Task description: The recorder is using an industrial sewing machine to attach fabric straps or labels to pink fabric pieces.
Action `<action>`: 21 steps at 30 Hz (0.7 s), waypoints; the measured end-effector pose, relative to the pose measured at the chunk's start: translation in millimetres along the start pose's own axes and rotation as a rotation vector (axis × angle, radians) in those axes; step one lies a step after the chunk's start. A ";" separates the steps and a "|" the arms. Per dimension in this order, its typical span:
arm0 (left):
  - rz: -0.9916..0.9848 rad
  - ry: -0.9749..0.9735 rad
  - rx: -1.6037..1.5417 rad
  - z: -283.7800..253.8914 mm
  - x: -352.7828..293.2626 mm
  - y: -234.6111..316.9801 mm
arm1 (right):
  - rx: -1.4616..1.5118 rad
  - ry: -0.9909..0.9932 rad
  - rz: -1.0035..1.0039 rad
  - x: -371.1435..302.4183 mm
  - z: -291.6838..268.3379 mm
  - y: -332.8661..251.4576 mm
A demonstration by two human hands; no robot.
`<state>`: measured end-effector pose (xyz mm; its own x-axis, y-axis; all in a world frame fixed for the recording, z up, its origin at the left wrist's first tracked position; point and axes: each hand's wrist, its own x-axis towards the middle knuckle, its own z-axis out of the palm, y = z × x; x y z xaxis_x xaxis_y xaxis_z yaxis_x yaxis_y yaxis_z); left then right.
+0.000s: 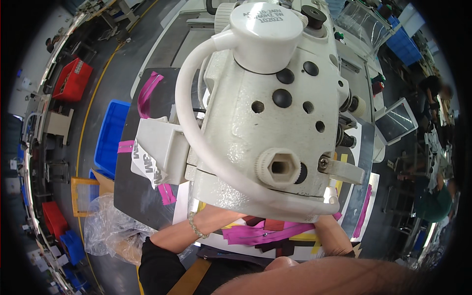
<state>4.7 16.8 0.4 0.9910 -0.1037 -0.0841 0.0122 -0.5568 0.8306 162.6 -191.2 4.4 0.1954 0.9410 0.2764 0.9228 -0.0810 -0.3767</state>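
Note:
A large white sewing machine (236,113) fills the middle and hides most of the work under its head. My left hand (227,216), with a beaded bracelet on its wrist, reaches beneath the machine from the left. From the other side my right hand (326,225) goes under it too. The fingers of both are hidden. Between my wrists lies a magenta zipper (250,235), with a dark red piece (274,225) against it and yellow strips around. Whether either hand grips the zipper cannot be made out.
More magenta zippers (144,98) lie on the dark table (132,196) at the left; another magenta strip (363,211) is at the right. Left of the table are a blue bin (112,140) and a clear plastic bag (110,221). A small screen (397,123) stands at right.

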 end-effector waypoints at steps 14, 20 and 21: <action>0.079 0.027 0.270 9.4 -3.5 -16.2 | 0.267 0.058 0.249 -7.9 14.0 -8.0; 0.103 0.097 0.438 13.0 -0.3 -17.6 | 0.041 0.096 0.099 5.2 0.5 -11.0; 0.105 0.102 0.439 11.0 0.8 -15.4 | -0.004 0.107 0.073 5.1 1.2 -10.5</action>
<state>3.9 16.2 -18.5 0.9923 -0.1084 0.0606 -0.1242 -0.8463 0.5180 153.5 -185.2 8.7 0.2960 0.8921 0.3413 0.9062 -0.1493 -0.3956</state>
